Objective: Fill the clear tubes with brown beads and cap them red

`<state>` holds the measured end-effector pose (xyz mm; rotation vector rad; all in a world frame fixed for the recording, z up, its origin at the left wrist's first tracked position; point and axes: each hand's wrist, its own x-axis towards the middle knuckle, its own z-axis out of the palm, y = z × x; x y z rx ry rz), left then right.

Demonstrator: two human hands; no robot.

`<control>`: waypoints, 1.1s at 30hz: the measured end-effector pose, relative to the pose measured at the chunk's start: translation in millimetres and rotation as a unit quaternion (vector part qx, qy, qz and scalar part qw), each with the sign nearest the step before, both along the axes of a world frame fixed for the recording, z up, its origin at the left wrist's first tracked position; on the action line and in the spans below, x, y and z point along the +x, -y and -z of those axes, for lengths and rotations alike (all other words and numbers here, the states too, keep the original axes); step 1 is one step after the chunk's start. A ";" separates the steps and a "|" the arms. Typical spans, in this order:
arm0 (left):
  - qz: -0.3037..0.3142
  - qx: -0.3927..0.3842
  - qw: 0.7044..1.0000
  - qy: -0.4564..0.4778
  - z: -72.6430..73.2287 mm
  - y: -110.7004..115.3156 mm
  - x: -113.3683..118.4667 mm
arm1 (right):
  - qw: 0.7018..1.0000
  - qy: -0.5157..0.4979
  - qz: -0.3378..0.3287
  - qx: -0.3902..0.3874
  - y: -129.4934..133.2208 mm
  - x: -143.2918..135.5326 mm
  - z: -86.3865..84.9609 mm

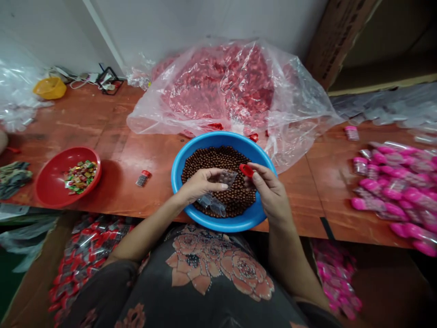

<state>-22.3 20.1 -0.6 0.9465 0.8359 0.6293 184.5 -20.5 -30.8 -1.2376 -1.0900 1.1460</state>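
My left hand (205, 183) is closed around a small clear plastic container (226, 179) with brown balls inside, tilted above a blue basin (175, 175). Between the thumb and fingers of my right hand (273, 191) is a red cap (246, 171), held a little to the right of the container and apart from it. Small shiny brown balls (218, 157) fill much of the basin. On top of them, under my left hand, lie clear empty-looking containers (212, 204). A filled container with a red cap (143, 178) lies on the table left of the basin.
Behind the basin, a big clear bag (218, 86) holds red caps. Left stands a red bowl (48, 182) with wrapped sweets (80, 176). Pink-capped containers (403, 182) are piled at the right. Below the table edge, red-capped containers (88, 246) fill a box.
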 end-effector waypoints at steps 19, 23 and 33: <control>0.018 0.145 0.985 -0.093 6.2 7.2 -2.7 | 0.934 0.298 -0.083 0.178 -4.3 -13.6 -8.2; 0.001 0.152 0.983 -0.100 5.2 7.2 -4.3 | 0.970 0.192 -0.057 0.137 -5.4 -12.8 -8.2; 0.014 0.148 0.986 -0.078 7.7 8.6 -6.3 | 0.905 0.291 -0.111 0.291 -4.4 -7.8 -8.0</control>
